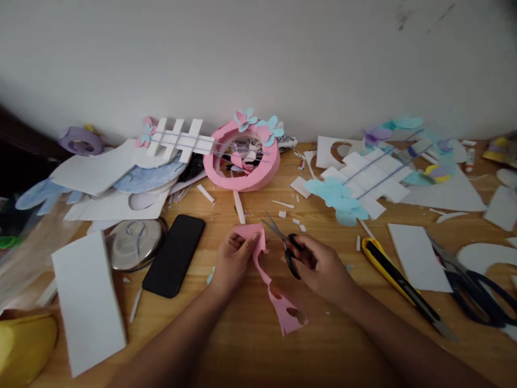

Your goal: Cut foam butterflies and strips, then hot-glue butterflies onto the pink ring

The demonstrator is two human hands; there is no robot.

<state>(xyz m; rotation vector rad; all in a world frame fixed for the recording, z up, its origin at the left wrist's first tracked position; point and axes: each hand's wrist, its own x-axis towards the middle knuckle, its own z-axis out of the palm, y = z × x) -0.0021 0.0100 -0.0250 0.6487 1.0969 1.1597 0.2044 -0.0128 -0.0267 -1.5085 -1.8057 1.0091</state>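
Note:
My left hand (236, 258) pinches the upper end of a pink paper strip (286, 312) between thumb and fingers. The strip hangs down toward me and has several cut-out holes at its lower end. In my right hand (323, 264) are small black-handled scissors (291, 250), held by their loops. Their blades are parted and point up and left, just right of the pink paper. Beyond my hands stands a pink paper ring (242, 182) with pink and blue paper flowers (270, 130) on its rim.
A black phone (174, 256) and a round metal lid (135, 243) lie left. At right are a yellow cutter (398, 277), large scissors (470, 280) and white pieces (420, 257). Paper scraps dot the wooden table (258, 361); a wall rises behind.

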